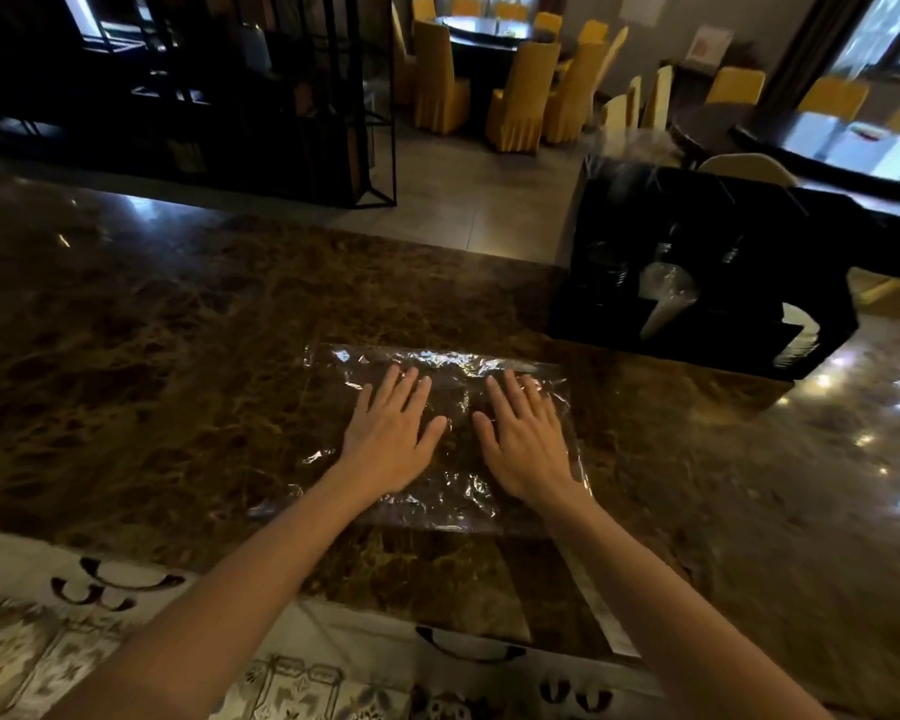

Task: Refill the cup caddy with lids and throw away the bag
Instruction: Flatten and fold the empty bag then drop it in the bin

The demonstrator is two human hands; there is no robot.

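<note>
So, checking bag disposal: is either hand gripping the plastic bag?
No, the left hand and right hand lie flat, fingers straight, on the plastic bag.

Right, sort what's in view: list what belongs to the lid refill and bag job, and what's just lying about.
Job:
clear plastic bag, flat under both hands: left hand, right hand
black cup caddy

Lying about:
yellow chairs
black metal shelf
marble counter

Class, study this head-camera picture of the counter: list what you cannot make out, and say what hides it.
1. Inside of the black cup caddy, head view: too dark to count lids.
2. Clear plastic bag: left hand and right hand lie flat over its middle.
3. Caddy's right side: dim and glare-streaked; the white stack cannot be identified.
</note>
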